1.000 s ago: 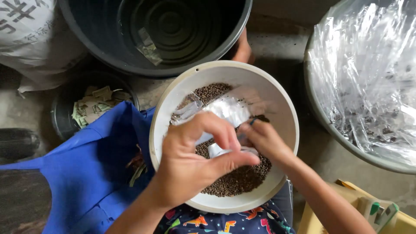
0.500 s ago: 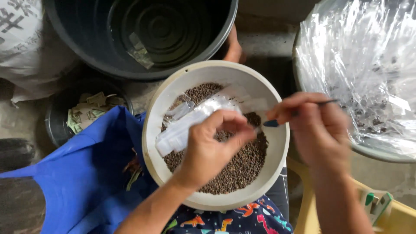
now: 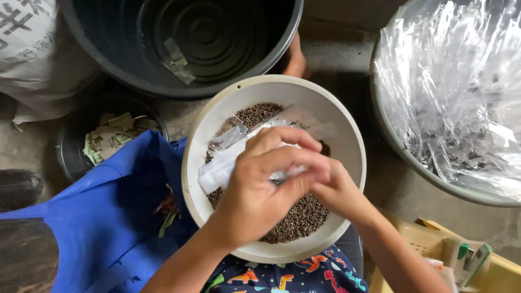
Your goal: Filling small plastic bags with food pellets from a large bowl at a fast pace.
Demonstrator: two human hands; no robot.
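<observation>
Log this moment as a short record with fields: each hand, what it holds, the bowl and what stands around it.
left hand: left hand grips a small clear plastic packet over the bowl
right hand: right hand meets the left at the packet's end; its grip is hidden
bowl: white bowl holding small brown seeds
behind: dark grey tub
right side: basin lined with clear plastic
left side: blue bag

Left hand [image 3: 260,187] fingers curled in a pinch, right hand [image 3: 339,190] tucked against it, forearms angled inward
</observation>
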